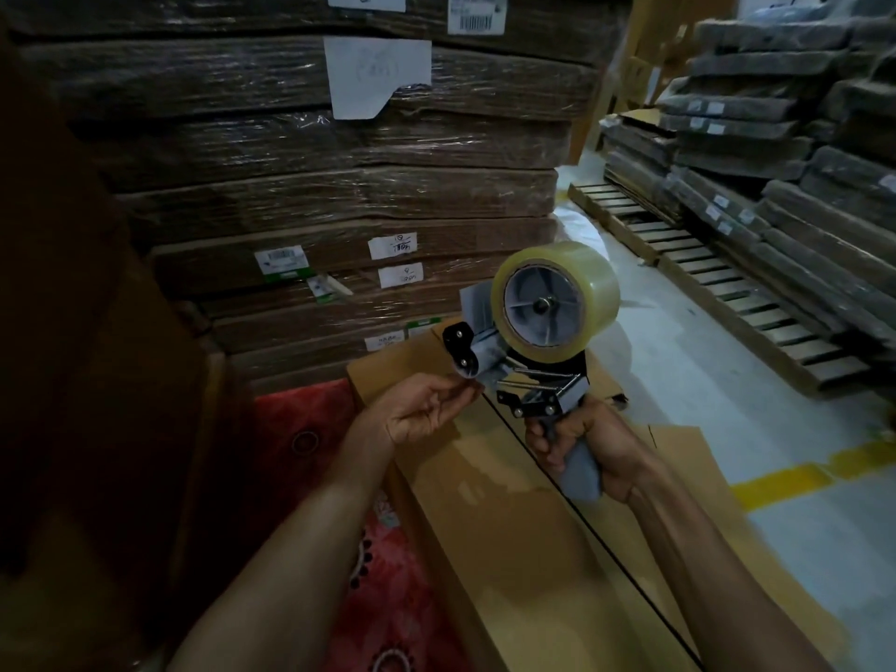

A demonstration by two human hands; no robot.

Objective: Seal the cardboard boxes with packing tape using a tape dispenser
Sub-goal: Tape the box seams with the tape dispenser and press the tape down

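Hovering above a long brown cardboard box (485, 526), the right hand (589, 453) clenched a grey-handled tape dispenser (531, 380); left hand (419, 412) fingers pinched at its roller.

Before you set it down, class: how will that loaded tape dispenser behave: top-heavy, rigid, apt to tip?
The tape dispenser is probably top-heavy: its wide tape roll sits above the handle the right hand grips. Metal frame suggests rigid. Stood on the box, it may tip.
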